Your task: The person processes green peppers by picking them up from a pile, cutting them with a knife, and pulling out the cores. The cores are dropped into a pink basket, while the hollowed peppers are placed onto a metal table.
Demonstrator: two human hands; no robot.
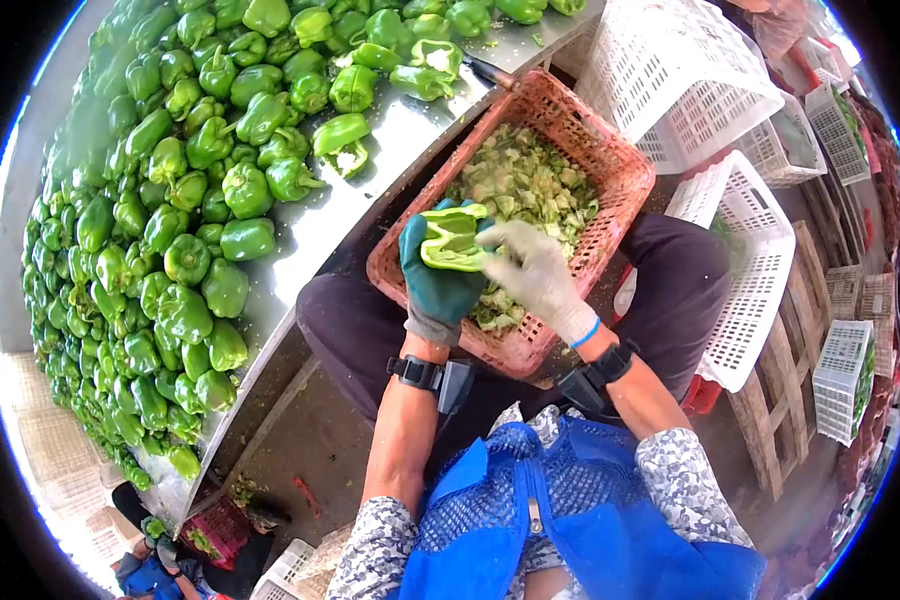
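A halved green bell pepper [454, 240] rests in my left hand [435, 280], which wears a dark green glove and is closed around it. Its pale, hollow cut side faces my right hand [538, 272]. That hand, in a whitish glove, has its fingers bent and apart, fingertips right at the pepper's cut edge. Below both hands is a reddish plastic crate [610, 160], holding a heap of pale green pepper scraps [540, 175]. On the metal table's edge lie a knife [490, 73] and cut pepper pieces [342, 143].
Many whole green peppers [185, 260] cover the metal table [300, 235] at the left. White plastic crates [745, 330] stand at the right, near a wooden pallet [785, 400]. Another person [155, 570] is at the lower left, beside a dark red crate [218, 530].
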